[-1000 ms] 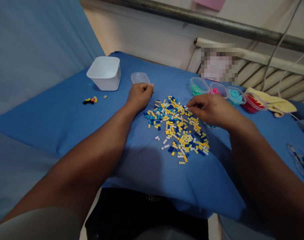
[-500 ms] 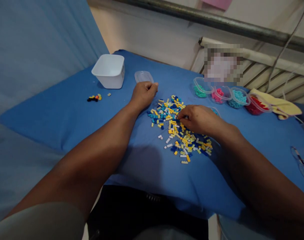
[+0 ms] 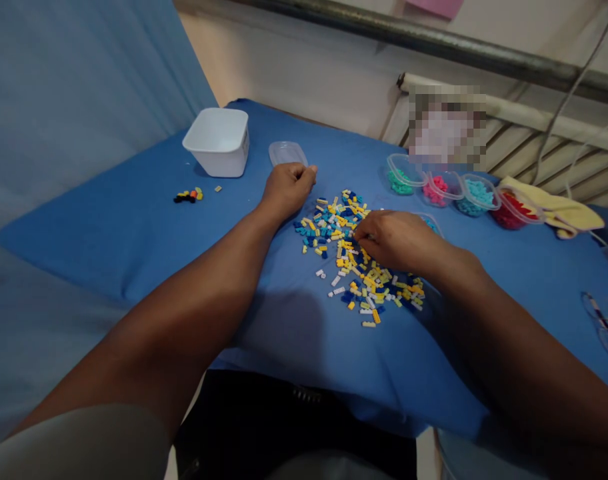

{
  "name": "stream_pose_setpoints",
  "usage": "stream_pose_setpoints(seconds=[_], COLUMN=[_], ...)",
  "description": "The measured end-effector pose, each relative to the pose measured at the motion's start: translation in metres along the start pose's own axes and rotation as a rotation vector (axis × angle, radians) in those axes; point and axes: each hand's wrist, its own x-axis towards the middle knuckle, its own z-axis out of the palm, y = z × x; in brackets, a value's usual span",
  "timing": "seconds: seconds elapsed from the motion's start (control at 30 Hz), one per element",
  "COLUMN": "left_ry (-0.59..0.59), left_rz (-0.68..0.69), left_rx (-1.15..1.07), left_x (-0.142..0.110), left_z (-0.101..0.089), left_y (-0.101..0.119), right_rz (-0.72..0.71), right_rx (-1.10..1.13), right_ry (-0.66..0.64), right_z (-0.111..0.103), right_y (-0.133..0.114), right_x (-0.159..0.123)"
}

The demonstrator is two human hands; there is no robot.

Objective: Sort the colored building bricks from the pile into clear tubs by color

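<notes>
A heap of small yellow, blue, teal and white bricks lies spread on the blue cloth. My right hand rests on top of the heap, fingers curled and pinched at a brick near the heap's middle. My left hand sits at the heap's left edge, closed in a loose fist; whatever is inside it is hidden. A small clear lid or tub lies just beyond the left hand.
A white square tub stands at the back left. A few black, orange and yellow bricks lie apart. Clear tubs of green, pink, teal and red bricks line the right. Glasses lie far right.
My right hand has moved left and nearer, from the heap's far right edge onto its middle. My left hand has stayed closed in the same place.
</notes>
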Motion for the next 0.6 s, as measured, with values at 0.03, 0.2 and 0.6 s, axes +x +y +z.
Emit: stream_pose_setpoints(seconds=[0.03,0.2,0.6], left_ry=[-0.002,0.0,-0.004], left_rz=[0.002,0.006,0.01], left_rx=[0.008,0.022,0.02], left_x=[0.0,-0.001,-0.001], left_z=[0.0,0.0,0.0], left_y=[0.0,0.001,0.001], right_rz=[-0.017,-0.009,0.305], right_rx=[-0.011,0.029,-0.033], right_ry=[-0.013,-0.011,0.065], right_z=[0.0,0.001,-0.025], right_y=[-0.002,-0.01,0.083], right_x=[-0.001,-0.001,-0.021])
